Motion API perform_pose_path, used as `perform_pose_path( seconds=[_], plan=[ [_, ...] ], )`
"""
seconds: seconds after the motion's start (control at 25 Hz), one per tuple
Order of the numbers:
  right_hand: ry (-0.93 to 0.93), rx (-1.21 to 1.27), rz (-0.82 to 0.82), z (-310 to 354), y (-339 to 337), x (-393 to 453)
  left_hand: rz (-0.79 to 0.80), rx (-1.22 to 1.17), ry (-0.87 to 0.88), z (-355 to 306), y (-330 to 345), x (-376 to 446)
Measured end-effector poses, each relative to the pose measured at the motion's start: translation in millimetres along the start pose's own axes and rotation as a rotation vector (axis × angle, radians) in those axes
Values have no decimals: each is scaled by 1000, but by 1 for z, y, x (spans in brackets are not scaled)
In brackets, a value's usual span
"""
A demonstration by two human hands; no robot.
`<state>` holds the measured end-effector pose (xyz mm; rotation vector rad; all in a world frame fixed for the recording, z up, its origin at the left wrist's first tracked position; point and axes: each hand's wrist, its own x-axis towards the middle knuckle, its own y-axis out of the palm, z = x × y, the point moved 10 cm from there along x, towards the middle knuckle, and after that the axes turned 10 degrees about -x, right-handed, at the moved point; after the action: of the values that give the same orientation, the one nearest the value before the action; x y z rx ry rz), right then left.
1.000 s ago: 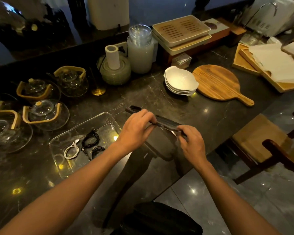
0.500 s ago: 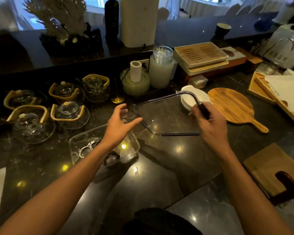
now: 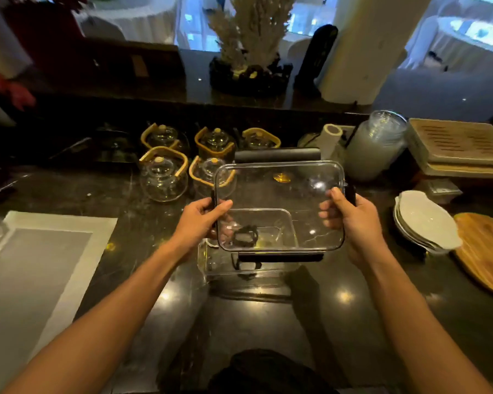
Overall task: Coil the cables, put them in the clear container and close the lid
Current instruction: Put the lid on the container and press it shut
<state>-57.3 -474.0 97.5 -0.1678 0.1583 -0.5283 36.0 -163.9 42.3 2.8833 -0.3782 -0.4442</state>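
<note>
A clear lid [image 3: 285, 191] with black latches on its edges hangs in the air above the counter. My left hand [image 3: 201, 220] grips its left edge and my right hand [image 3: 350, 217] grips its right edge. Below and slightly left of the lid sits the clear container [image 3: 219, 264] on the dark counter. Through the lid I see a coiled black cable [image 3: 245, 236] lying inside the container. The other cables are hidden or blurred.
Several glass teapots [image 3: 164, 177] with yellow handles stand behind the container. A stack of white dishes [image 3: 426, 220] and a round wooden board [image 3: 487, 251] lie at the right. A grey mat [image 3: 40, 265] covers the counter at the left. A frosted jar [image 3: 374, 146] stands behind the lid.
My left hand has taken hold of the lid's left edge. Both hands have brought the lid over the container, and the view has shifted left.
</note>
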Motion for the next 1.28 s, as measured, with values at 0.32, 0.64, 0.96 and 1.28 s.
perform_pose_path(
  seconds=[0.32, 0.64, 0.96, 1.28],
  plan=[
    [332, -75, 170, -98, 70, 27, -255, 112, -60, 39, -85, -15],
    [71, -724, 47, -103, 66, 36, -332, 274, -78, 71, -102, -3],
    [33, -732, 77, -125, 58, 36, -373, 348, -58, 77, -96, 14],
    [348, -263, 150, -155, 52, 36, -321, -11, -234, 95, -97, 6]
  ],
)
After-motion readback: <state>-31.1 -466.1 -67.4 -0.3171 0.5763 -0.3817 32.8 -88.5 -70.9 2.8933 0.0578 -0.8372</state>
